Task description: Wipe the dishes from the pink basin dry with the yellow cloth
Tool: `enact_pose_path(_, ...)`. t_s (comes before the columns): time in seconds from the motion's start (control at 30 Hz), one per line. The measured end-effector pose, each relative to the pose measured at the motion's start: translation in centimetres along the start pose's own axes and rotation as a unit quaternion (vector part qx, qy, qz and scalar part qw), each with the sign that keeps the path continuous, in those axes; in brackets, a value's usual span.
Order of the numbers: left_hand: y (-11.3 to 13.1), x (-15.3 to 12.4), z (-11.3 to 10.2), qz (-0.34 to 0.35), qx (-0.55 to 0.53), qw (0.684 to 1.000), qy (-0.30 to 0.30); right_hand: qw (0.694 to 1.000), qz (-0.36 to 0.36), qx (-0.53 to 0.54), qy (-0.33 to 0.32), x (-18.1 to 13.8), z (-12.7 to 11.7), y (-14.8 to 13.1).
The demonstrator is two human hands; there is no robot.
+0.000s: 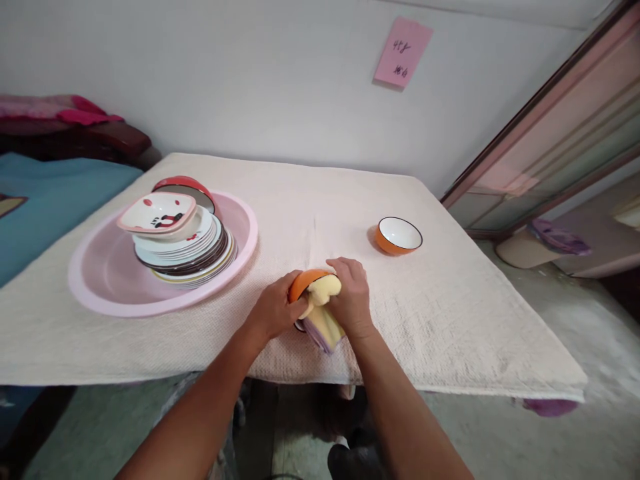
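Observation:
Near the table's front edge, an orange bowl (304,281) is tilted with its opening towards me. My left hand (277,306) is closed on its left side, thumb over the rim. A yellow cloth (326,320) with a purplish underside is bunched in the bowl's mouth and hangs below it. My right hand (351,297) is closed round the cloth at the bowl's right side; its fingertips are partly hidden behind the bowl. Farther right stands a second orange bowl (399,235), upright, white inside with a dark rim.
A pink basin (250,230) on the left of the cloth-covered table (450,320) holds stacked plates (200,250), a square patterned bowl (160,212) and a red bowl (187,185). A pink note (403,53) is stuck to the wall. A bin (530,247) stands on the floor at right.

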State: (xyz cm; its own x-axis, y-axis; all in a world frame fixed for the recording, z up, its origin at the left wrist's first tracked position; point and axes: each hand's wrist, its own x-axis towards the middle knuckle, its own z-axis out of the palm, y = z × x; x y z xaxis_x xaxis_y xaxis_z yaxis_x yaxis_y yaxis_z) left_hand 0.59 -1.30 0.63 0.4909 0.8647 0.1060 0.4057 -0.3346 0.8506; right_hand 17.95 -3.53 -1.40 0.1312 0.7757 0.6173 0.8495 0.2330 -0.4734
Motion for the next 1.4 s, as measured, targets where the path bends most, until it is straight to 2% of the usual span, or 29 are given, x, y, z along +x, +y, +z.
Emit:
enact_pose_path(0.07,-0.1,0.0,-0.2,-0.01,0.012,1.0,0.004,0.996,0.069,0.044,-0.042,-0.1,0.3,0.2)
enact_pose_path(0.13,-0.2,0.0,-0.1,-0.023,0.011,0.999,0.021,0.978,0.158,0.113,-0.072,-0.4,0.8,0.6)
enact_pose_path(0.27,-0.2,0.1,1.2,-0.029,-0.09,0.993,0.067,0.913,0.331,0.236,-0.012,-0.5,1.8,0.8)
enact_pose_path(0.33,-0.4,0.2,2.0,-0.009,-0.142,0.986,0.085,0.882,0.38,0.28,0.005,-0.4,2.0,0.6)
enact_pose_path(0.4,-0.7,0.2,2.5,0.006,-0.158,0.983,0.095,0.868,0.398,0.298,-0.005,-0.4,2.0,0.3)
enact_pose_path(0.47,-0.9,0.2,2.4,0.0,-0.146,0.986,0.086,0.875,0.396,0.277,-0.024,-0.6,1.7,0.3)
enact_pose_path(0.57,-1.0,0.1,1.8,-0.006,-0.117,0.992,0.046,0.918,0.34,0.202,-0.035,-0.8,1.1,0.6)
enact_pose_path(0.63,-0.8,0.0,1.2,-0.009,-0.095,0.995,0.021,0.956,0.257,0.144,-0.019,-0.8,0.6,0.7)
enact_pose_path(0.73,-0.8,-0.1,0.6,-0.024,-0.062,0.998,-0.016,0.995,0.079,0.06,-0.022,-0.6,-0.2,0.4)
enact_pose_path(0.8,-0.9,-0.1,0.2,-0.039,-0.049,0.997,-0.043,0.998,-0.029,0.021,-0.054,-0.4,-0.5,0.0)
enact_pose_path(0.87,-0.8,-0.1,0.0,-0.051,-0.044,0.996,-0.06,0.994,-0.085,0.005,-0.068,-0.2,-0.6,-0.5)
enact_pose_path(0.97,-0.3,-0.1,0.0,-0.039,-0.039,0.997,-0.062,0.997,-0.061,0.025,-0.042,-0.1,-0.4,-0.8)
enact_pose_path(1.07,0.0,-0.2,0.8,-0.024,-0.034,0.999,-0.033,0.997,0.041,0.061,-0.013,-0.1,-0.1,-0.5)
enact_pose_path(1.2,-0.7,-0.3,2.0,-0.057,-0.04,0.997,0.025,0.98,0.176,0.094,0.012,-0.1,0.1,0.2)
enact_pose_path(1.4,-1.9,0.0,1.9,-0.071,-0.081,0.992,0.073,0.978,0.205,-0.024,-0.011,0.4,-0.9,1.2)
